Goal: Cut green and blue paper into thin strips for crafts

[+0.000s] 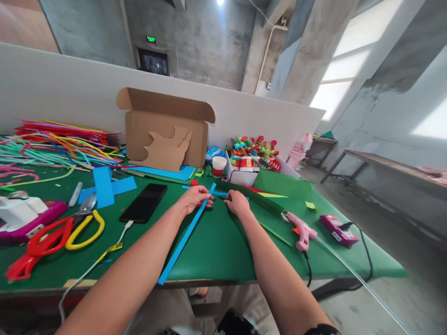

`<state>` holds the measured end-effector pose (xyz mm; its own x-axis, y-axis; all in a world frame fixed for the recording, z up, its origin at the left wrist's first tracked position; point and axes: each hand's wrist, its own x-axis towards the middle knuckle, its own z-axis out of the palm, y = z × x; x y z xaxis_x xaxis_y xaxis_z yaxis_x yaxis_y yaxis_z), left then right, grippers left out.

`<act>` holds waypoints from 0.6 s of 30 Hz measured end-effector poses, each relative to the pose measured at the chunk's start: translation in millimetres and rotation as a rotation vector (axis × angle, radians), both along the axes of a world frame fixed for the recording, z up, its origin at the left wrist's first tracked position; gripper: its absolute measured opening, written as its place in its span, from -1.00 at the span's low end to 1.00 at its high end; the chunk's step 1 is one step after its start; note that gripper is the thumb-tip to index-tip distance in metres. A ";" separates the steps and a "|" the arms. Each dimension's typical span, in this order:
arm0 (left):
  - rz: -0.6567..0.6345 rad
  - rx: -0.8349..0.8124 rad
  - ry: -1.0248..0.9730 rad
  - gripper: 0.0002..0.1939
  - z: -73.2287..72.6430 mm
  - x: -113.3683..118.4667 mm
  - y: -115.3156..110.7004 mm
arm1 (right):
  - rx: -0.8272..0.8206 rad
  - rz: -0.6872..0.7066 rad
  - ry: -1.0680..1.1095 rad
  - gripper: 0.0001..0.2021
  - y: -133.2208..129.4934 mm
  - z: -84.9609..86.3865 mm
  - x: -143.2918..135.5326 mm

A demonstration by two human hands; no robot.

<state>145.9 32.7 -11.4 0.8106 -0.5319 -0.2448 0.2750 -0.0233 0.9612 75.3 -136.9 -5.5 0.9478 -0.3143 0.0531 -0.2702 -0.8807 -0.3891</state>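
A long blue paper strip (186, 236) runs slantwise from the table's front edge up to my left hand (198, 197), whose fingers are closed on it near its upper end. Behind it lies a second blue strip (220, 193), roughly crosswise, passing near both hands. My right hand (237, 202) rests at the right part of this crosswise strip with its fingers bent together; what its fingertips hold is too small to make out. A small red piece (194, 183) is just behind my left hand.
Left are a phone (144, 203), red scissors (49, 239), yellow-handled scissors (85, 228) and blue paper pieces (104, 186). On the right lie a pink glue gun (302, 231) and a purple power strip (338, 230). Behind stand a cardboard box (166, 107) and a paper cup (219, 166).
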 end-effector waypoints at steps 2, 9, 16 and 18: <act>0.006 0.001 0.013 -0.75 -2.3 1.1 -1.1 | 0.053 0.007 -0.015 -0.91 -1.9 -1.1 0.2; 0.009 -0.011 0.030 -0.77 -3.9 3.8 -2.4 | 0.380 0.035 -0.104 -0.82 -12.8 6.2 -4.8; -0.082 -0.013 0.019 -0.80 3.6 -8.5 -5.2 | 0.760 0.210 -0.086 -0.90 -11.5 9.8 -9.9; -0.105 -0.017 0.018 -0.81 5.6 -12.2 -6.4 | 0.801 0.241 -0.095 -0.87 -11.0 8.6 -8.6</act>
